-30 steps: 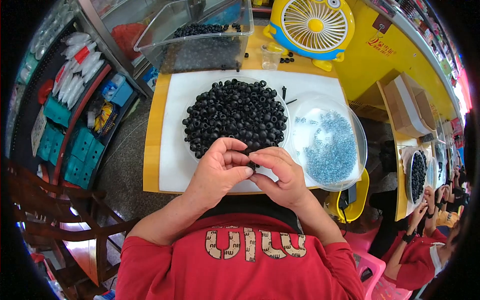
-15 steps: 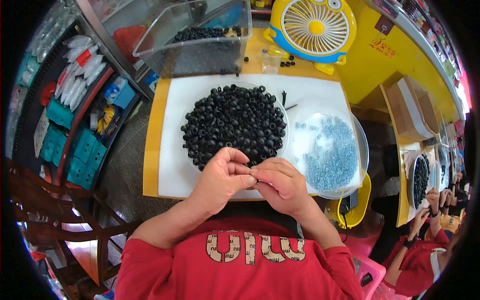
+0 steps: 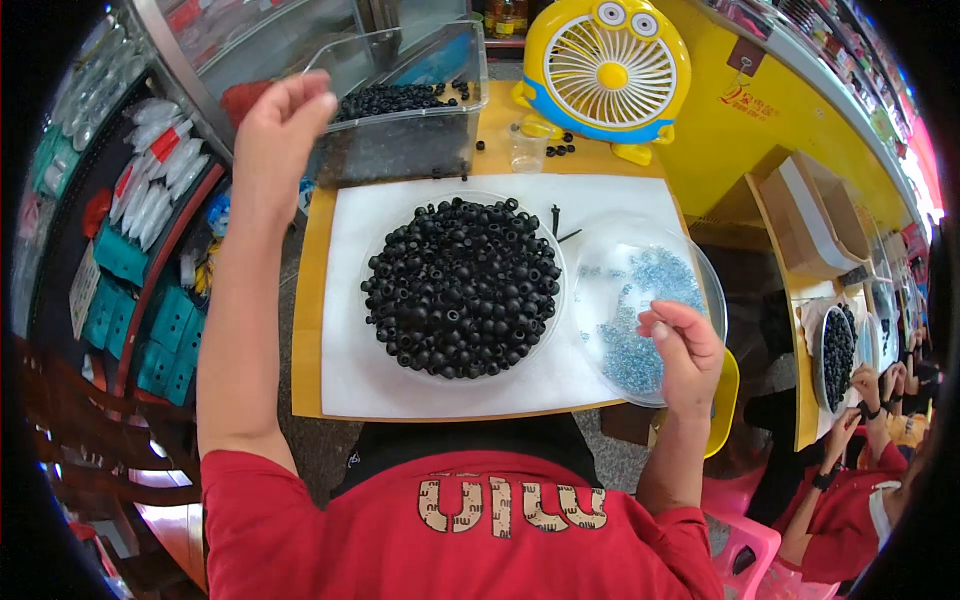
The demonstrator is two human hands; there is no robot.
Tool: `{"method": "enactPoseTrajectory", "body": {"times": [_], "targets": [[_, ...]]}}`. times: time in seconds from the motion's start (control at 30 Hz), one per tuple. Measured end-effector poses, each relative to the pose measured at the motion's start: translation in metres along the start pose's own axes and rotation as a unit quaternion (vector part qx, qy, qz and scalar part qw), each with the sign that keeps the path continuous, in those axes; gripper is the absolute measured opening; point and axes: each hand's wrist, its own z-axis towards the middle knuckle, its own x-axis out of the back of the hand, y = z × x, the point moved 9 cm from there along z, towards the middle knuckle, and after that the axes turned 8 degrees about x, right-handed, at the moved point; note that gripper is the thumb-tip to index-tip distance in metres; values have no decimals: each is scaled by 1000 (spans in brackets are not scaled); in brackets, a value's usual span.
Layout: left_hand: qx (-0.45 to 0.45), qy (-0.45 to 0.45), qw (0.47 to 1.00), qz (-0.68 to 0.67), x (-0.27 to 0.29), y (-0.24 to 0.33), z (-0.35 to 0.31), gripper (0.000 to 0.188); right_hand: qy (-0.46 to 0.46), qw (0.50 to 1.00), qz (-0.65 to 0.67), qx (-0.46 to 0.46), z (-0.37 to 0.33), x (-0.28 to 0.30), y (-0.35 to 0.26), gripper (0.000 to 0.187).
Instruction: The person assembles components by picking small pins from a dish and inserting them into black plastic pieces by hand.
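Observation:
My left hand [image 3: 280,120] is raised beside the left wall of the clear plastic bin [image 3: 478,70], its thumb and fingers drawn together. Whatever it might hold does not show. Over the round clear tray of pale blue beads [image 3: 640,375] is my right hand [image 3: 688,350], thumb pinched to the fingers; I cannot make out anything between them. Between the two arms lies a wide heap of black beads [image 3: 460,290] in a round clear tray [image 3: 372,330]. Two thin black pieces [image 3: 557,220] rest on the white sheet [image 3: 345,300] between the trays.
More black beads [image 3: 395,100] lie inside the bin. A clear cup [image 3: 528,150] and a yellow-blue fan [image 3: 610,85] stand at the back of the table, with loose black beads nearby. A yellow basket [image 3: 722,405] sits by the right edge. At far right, another person [image 3: 835,500] works.
My hands have come apart from their shared pinch in front of the black beads. The left went up and left to the bin; the right moved right, over the blue beads.

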Motion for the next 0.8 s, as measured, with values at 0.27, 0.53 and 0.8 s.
{"method": "enactPoseTrajectory", "body": {"times": [0.27,0.53,0.8], "targets": [[-31,-289,903,316,-107,-51,-111,16,20,986,-162,-41,-3,44,24,14],[-39,-297,866,401,-123,-59,-120,12,-176,817,-548,43,25,4,44,17],[-39,-271,889,366,-117,-62,-123,10,-274,815,-511,-3,23,-9,41,19]]}}
